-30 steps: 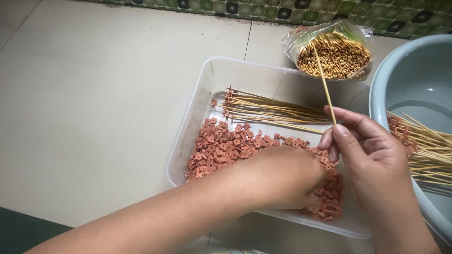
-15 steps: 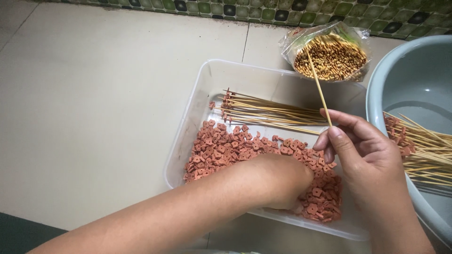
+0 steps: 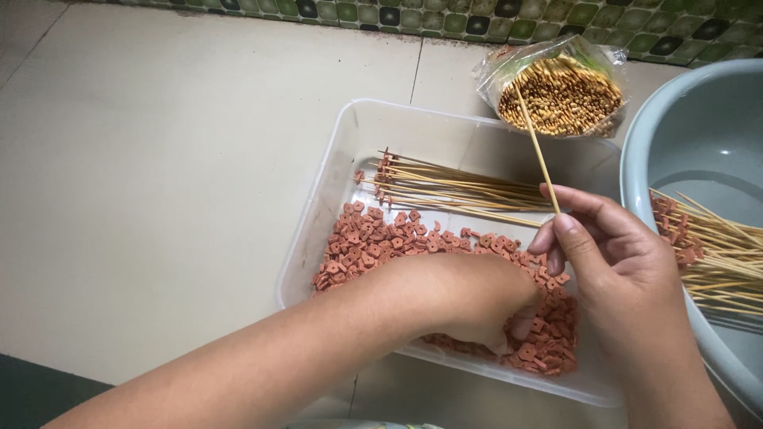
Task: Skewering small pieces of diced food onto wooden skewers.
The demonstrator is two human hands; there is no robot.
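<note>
My right hand (image 3: 612,254) pinches a thin bamboo skewer (image 3: 534,141) that points up and away toward the bag of sticks. My left hand (image 3: 469,298) reaches down into a clear plastic tray (image 3: 342,167), its fingers curled among several small reddish-pink meat pieces (image 3: 381,242); what the fingertips hold is hidden. A row of skewers (image 3: 453,189) with a piece threaded on each tip lies across the back of the tray.
A clear bag of bare bamboo skewers (image 3: 564,94) stands behind the tray. A pale grey-blue basin (image 3: 691,135) at the right holds more loaded skewers (image 3: 715,254). Everything rests on a beige tiled floor (image 3: 159,175) edged by green mosaic tiles (image 3: 477,16).
My right hand has kept the skewer nearly still, tilting it slightly. My left hand has stayed dug into the meat pieces, shifting only a little.
</note>
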